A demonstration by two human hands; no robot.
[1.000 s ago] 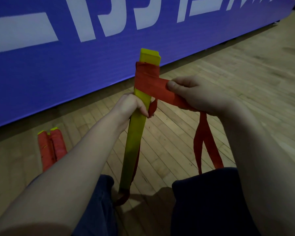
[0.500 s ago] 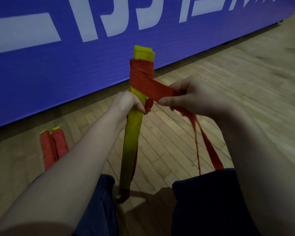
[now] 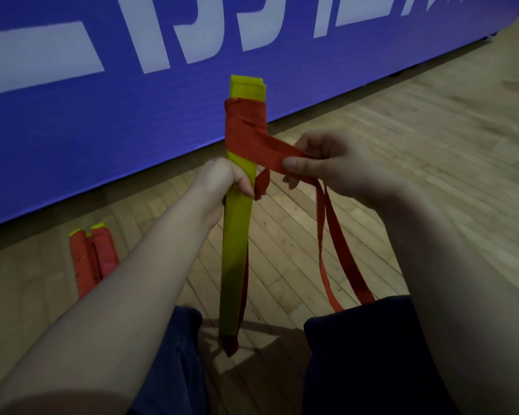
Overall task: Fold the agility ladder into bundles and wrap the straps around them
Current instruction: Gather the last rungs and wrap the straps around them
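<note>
Rung bundle: a flat stack of yellow ladder rungs (image 3: pixel 237 235) held upright between the knees, top end toward the banner, bottom end low, just above the floor.
Left hand: the left hand (image 3: pixel 221 182) grips the bundle around its middle, fingers (image 3: pixel 244 187) curled tight round the yellow stack, just below the wrapped part.
Strap: a red strap (image 3: pixel 244 124) is wound several turns round the bundle near its top, leaving a short yellow tip bare; from there it runs slanting down to the right hand.
Right hand: the right hand (image 3: pixel 336 163) pinches the strap between thumb and fingers (image 3: pixel 297 163), just right of the bundle.
Loose tails: 2 red lengths (image 3: pixel 337 250) hang from the right hand down to the right thigh; another runs down the bundle's right edge to a red end at the bottom.
Finished bundles: 2 red-wrapped bundles (image 3: pixel 92 259) lie side by side on the floor at left, partly hidden by the left forearm.
Floor: wooden boards (image 3: pixel 417 139).
Banner: a blue banner (image 3: pixel 117 130) with large white lettering stands close behind the bundle.
Legs: dark trousers (image 3: pixel 366 360) flank the bundle's lower end.
</note>
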